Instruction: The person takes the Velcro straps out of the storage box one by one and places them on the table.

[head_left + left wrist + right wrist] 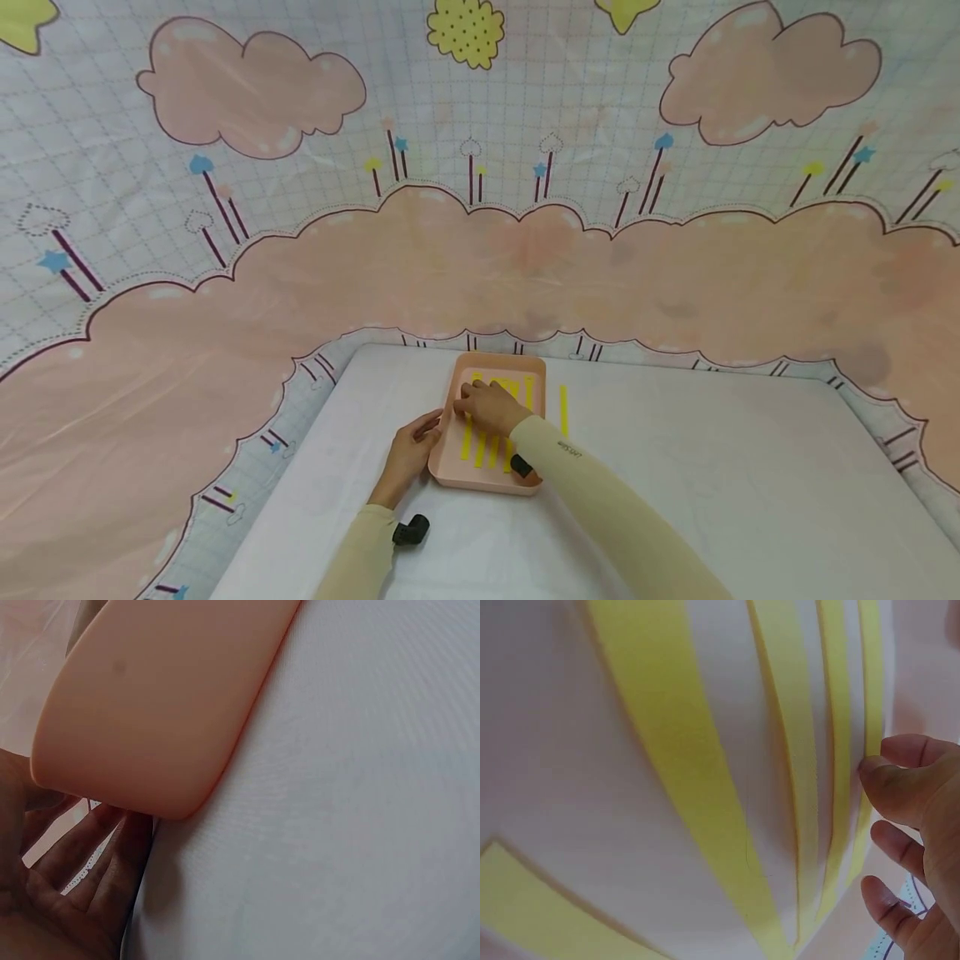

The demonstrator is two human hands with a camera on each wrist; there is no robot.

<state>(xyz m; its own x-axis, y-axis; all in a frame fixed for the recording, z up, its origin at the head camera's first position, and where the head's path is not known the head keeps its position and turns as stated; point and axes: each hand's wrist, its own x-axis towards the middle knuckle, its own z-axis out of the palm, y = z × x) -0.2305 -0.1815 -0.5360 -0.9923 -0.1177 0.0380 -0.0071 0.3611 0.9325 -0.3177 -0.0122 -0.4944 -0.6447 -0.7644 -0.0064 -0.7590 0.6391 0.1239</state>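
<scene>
A shallow pink tray (486,487) holds several yellow strips (492,450) laid roughly side by side. My right hand (491,407) reaches over the tray, its fingers bent down at the leftmost strip (466,440). In the right wrist view, the thumb (896,787) and index fingertip of that hand pinch this strip's edge, while the other fingers hang apart. My left hand (408,454) is beside the tray's left wall, with fingers extended against the outside. The left wrist view shows those fingers (82,862) at the tray's rounded corner (135,757).
Another yellow strip (564,408) lies on the white tabletop (712,483), just right of the tray. Behind the table hangs a patterned cloth (570,275) with clouds. A small black wrist camera (411,530) sits by the left sleeve.
</scene>
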